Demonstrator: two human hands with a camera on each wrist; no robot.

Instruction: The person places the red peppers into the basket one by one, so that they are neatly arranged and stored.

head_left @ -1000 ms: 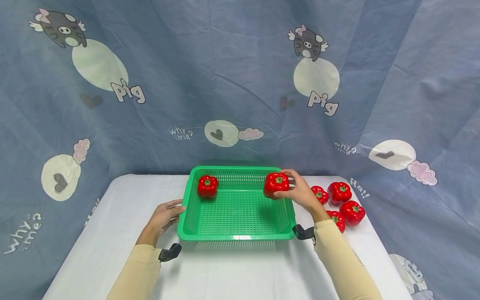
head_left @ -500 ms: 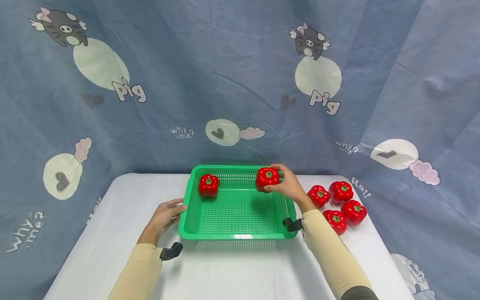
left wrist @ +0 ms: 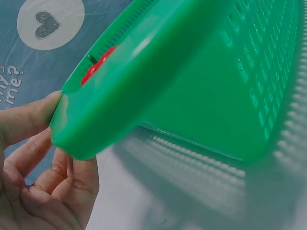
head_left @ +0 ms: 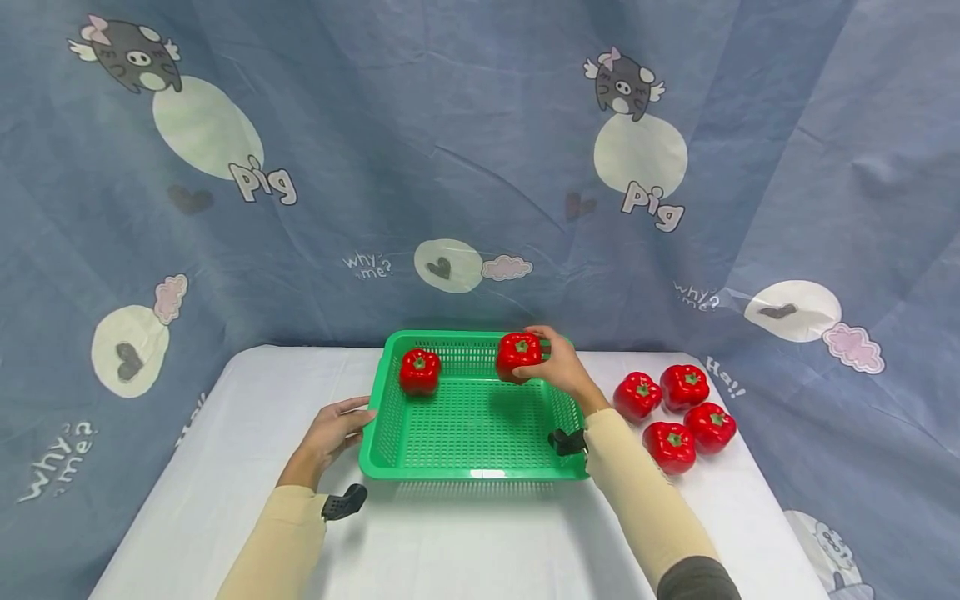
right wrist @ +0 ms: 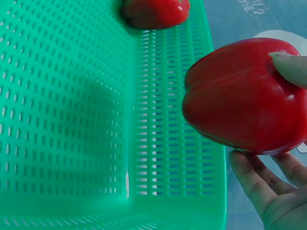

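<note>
A green plastic basket (head_left: 457, 429) with slotted walls stands on the white table. My left hand (head_left: 330, 429) pinches its left rim, thumb on top and fingers beneath, as the left wrist view shows at the rim (left wrist: 100, 129). Over the basket's back right part, my right hand (head_left: 561, 367) holds a red bell pepper (right wrist: 240, 96) between thumb and fingers. That pepper hangs above the basket floor, its shadow falling below it. Another red bell pepper (head_left: 420, 372) sits in the basket's back left corner, stem up.
Several more red bell peppers (head_left: 670, 447) lie grouped on the table (head_left: 480, 542) to the right of the basket. A blue patterned cloth (head_left: 337, 167) hangs behind the table and down its sides.
My right hand has carried its bell pepper leftward over the basket, from near the right wall toward the middle of the back. The left hand stays at the rim.
</note>
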